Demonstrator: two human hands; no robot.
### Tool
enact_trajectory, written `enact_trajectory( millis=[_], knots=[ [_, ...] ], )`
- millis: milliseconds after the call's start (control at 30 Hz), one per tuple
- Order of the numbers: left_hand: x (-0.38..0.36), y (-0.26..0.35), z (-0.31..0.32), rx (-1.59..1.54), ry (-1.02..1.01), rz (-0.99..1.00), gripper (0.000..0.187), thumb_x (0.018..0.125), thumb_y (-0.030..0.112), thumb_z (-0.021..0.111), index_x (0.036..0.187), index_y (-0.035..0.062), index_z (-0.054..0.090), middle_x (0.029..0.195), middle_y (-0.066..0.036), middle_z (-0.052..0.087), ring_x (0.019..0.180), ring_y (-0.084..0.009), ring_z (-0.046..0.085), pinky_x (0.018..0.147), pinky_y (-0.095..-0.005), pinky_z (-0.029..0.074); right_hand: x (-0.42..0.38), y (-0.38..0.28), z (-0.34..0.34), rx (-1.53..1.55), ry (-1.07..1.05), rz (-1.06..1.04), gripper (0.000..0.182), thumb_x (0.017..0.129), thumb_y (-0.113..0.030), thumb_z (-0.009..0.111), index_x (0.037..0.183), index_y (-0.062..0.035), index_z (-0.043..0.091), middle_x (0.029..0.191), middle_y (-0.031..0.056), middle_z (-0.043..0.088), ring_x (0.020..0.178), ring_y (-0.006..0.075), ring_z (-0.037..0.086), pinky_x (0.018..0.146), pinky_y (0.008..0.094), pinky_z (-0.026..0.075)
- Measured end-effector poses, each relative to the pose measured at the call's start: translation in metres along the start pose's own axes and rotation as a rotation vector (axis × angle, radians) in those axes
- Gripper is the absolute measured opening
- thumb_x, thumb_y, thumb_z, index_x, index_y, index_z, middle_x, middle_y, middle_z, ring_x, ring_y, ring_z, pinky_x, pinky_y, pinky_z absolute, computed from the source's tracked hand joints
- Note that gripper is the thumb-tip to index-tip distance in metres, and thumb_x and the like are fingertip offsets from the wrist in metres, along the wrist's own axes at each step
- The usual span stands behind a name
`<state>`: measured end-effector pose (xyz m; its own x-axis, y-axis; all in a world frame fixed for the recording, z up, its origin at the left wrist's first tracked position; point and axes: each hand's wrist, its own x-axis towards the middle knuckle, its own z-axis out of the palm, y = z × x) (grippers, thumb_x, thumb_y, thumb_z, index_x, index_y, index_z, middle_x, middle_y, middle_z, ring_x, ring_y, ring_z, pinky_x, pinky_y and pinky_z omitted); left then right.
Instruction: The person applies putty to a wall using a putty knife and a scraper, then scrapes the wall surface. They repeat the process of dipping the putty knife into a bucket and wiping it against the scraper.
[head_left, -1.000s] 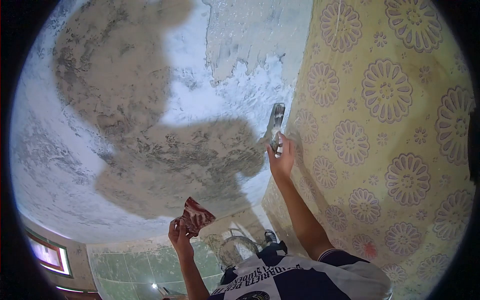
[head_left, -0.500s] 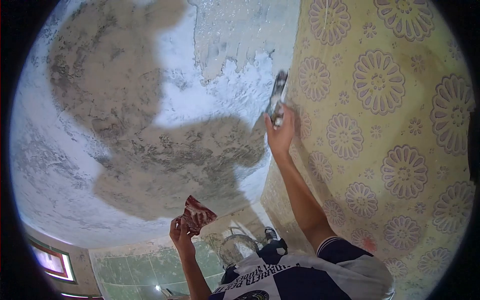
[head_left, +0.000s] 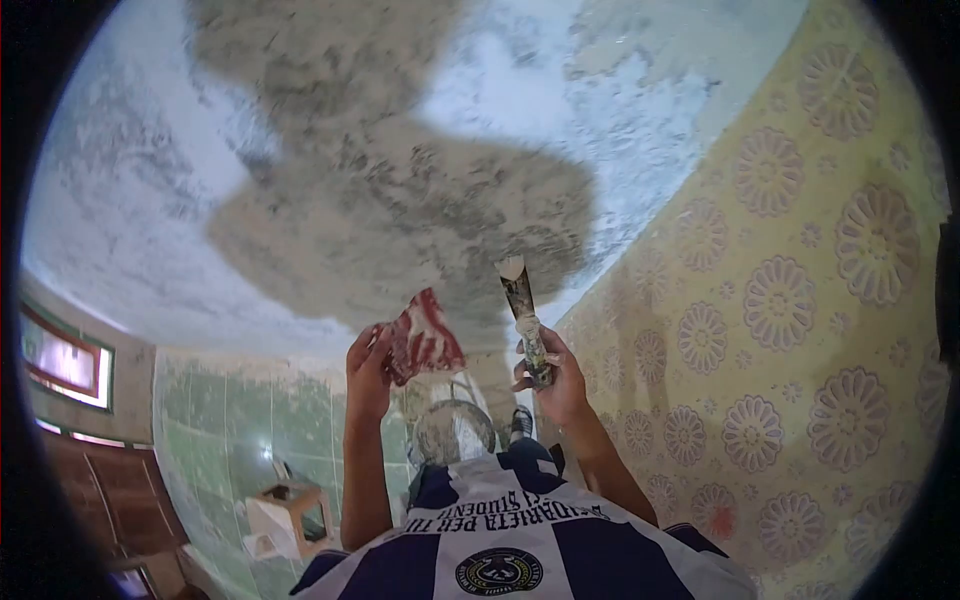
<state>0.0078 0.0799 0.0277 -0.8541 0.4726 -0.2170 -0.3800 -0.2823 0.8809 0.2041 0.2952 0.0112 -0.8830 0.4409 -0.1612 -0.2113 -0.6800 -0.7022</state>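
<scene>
In my left hand [head_left: 370,375] is a dark red, flat, angular piece smeared with white putty [head_left: 430,338], its pointed corner facing up. My right hand [head_left: 562,385] grips the handle of a putty knife [head_left: 520,298]. Its blade points upward, with a pale dab at the tip, and the handle is caked with white. Both hands are in front of my body, the knife a short way right of the red piece. Behind them spreads a wall surface [head_left: 350,230] coated in patchy white and grey putty.
A yellow wall with purple flower patterns [head_left: 775,290] runs along the right. Below my hands stands a round, putty-stained bucket [head_left: 452,432] near my shoe [head_left: 521,424]. Green tiles [head_left: 245,420], a box-like white and tan object [head_left: 290,518] and a window [head_left: 70,365] lie to the left.
My right hand has drawn the putty knife off the wall corner, down and towards the red piece. My left hand has risen slightly with that piece. The view has shifted too.
</scene>
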Motion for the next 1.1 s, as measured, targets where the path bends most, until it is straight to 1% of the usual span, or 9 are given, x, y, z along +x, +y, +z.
enact_trajectory(
  millis=[133,167,200,233,300,433,633,800,1100],
  knots=[
    [-0.004,0.015,0.012,-0.047,-0.087,-0.031,0.014,0.101,0.017,0.059,0.107,0.0045,0.062,0.08,0.003,0.062,0.065,-0.0041,0.057,0.052,-0.0231,0.043,0.008,0.006,0.006,0.123,-0.213,0.047,0.056,0.095,-0.022,0.053,0.147,-0.0056,0.043,0.108,0.0104,0.062,0.091,0.0221,0.065,0.066,0.0372,0.055],
    [-0.007,0.017,0.01,-0.064,-0.115,-0.04,0.014,0.101,0.016,0.058,0.107,0.0039,0.062,0.081,0.003,0.062,0.063,-0.0042,0.058,0.05,-0.0221,0.043,0.007,0.003,0.018,-0.232,-0.122,-0.094,0.05,0.097,-0.021,0.056,0.144,-0.005,0.046,0.112,0.0111,0.062,0.093,0.0205,0.065,0.071,0.0338,0.055],
    [0.003,0.006,-0.016,-0.117,-0.286,-0.072,0.021,0.102,0.014,0.055,0.115,-0.0012,0.059,0.099,-0.007,0.069,0.081,-0.0127,0.07,0.066,-0.028,0.058,0.008,-0.001,0.03,-0.587,-0.033,-0.239,0.045,0.098,-0.019,0.058,0.14,-0.0043,0.05,0.117,0.0118,0.062,0.095,0.0189,0.065,0.076,0.0303,0.054],
    [0.001,0.006,-0.018,-0.129,-0.265,-0.069,0.021,0.102,0.014,0.055,0.115,-0.0012,0.059,0.099,-0.007,0.069,0.081,-0.0127,0.07,0.066,-0.028,0.058,0.013,-0.005,0.035,-0.596,-0.048,-0.221,0.045,0.098,-0.019,0.058,0.14,-0.0043,0.05,0.117,0.0118,0.062,0.095,0.0189,0.065,0.076,0.0303,0.054],
    [0.003,0.008,-0.018,-0.165,-0.247,-0.134,0.022,0.102,0.015,0.055,0.117,-0.0019,0.059,0.104,-0.01,0.069,0.09,-0.0154,0.071,0.076,-0.0305,0.059,0.025,-0.012,0.044,-1.172,-0.329,-0.759,0.037,0.095,-0.005,0.064,0.132,-0.004,0.059,0.121,0.0128,0.063,0.1,0.0179,0.063,0.08,0.0277,0.052],
    [0.002,0.02,-0.03,-0.309,-0.259,-0.127,0.023,0.103,0.015,0.054,0.118,-0.0014,0.059,0.106,-0.01,0.07,0.09,-0.0163,0.07,0.076,-0.0314,0.059,0.017,-0.008,0.039,-1.186,-0.291,-0.446,0.042,0.092,-0.004,0.069,0.132,-0.0158,0.065,0.121,0.0111,0.064,0.106,0.0252,0.062,0.093,0.0368,0.051],
    [-0.002,0.044,-0.053,-0.294,-0.198,0.026,0.017,0.102,0.016,0.057,0.112,0.0021,0.059,0.098,-0.005,0.07,0.081,-0.0124,0.07,0.067,-0.0299,0.059,0.021,-0.012,0.003,-1.296,-0.257,-0.528,0.036,0.097,-0.006,0.063,0.133,-0.0062,0.062,0.123,0.0119,0.065,0.104,0.0225,0.061,0.091,0.033,0.05],
    [-0.011,0.047,-0.033,-0.178,0.035,0.276,0.011,0.103,0.017,0.058,0.105,0.0059,0.058,0.092,-0.003,0.069,0.076,-0.011,0.068,0.062,-0.0302,0.059,-0.002,-0.011,0.033,-0.657,-0.113,-0.103,0.044,0.109,-0.031,0.035,0.127,0.0015,0.058,0.085,0.0125,0.07,0.054,0.0064,0.049,0.049,0.0216,0.04],
    [-0.02,0.028,-0.009,-0.118,0.074,0.397,0.012,0.101,0.01,0.059,0.11,0.0023,0.06,0.095,-0.006,0.069,0.084,-0.0107,0.067,0.073,-0.0274,0.058,-0.006,0.031,0.067,-0.633,-0.198,0.122,0.041,0.109,-0.029,0.037,0.126,0.0026,0.058,0.08,0.0111,0.068,0.049,0.0063,0.045,0.046,0.0221,0.037]
  ],
)
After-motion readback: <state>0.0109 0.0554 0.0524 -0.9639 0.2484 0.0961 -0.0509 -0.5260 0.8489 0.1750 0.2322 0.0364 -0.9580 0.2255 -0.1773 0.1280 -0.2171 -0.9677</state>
